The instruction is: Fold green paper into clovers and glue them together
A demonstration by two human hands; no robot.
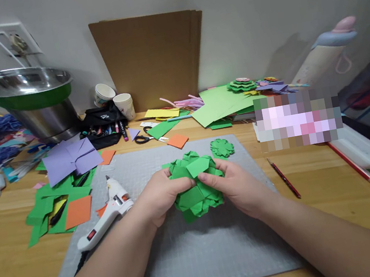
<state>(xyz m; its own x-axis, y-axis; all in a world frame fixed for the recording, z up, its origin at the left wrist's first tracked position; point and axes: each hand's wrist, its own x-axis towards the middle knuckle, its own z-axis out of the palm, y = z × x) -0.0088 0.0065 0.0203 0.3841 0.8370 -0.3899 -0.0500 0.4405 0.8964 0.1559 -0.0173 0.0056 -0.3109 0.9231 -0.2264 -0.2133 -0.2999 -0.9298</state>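
Observation:
A green folded-paper flower (195,196) is held up over the grey cutting mat (178,264). My left hand (160,193) grips its left side, thumb lying across the front near the middle. On the right side my right hand (234,184) grips it too, its thumb pressed on the paper by a small folded flap. The fingers behind the paper are mostly hidden. Just beyond my right hand, a smaller green paper flower (222,147) lies at the mat's far edge. A white hot glue gun (107,216) rests left of my left hand, nozzle pointing away.
Green paper scraps (44,206), orange squares (78,212) and purple folded paper (72,159) lie left. Behind the mat are scissors (149,136), a black pencil case (100,127) and paper cups (124,106). A pencil (284,178) lies right; cardboard (152,58) leans on the wall.

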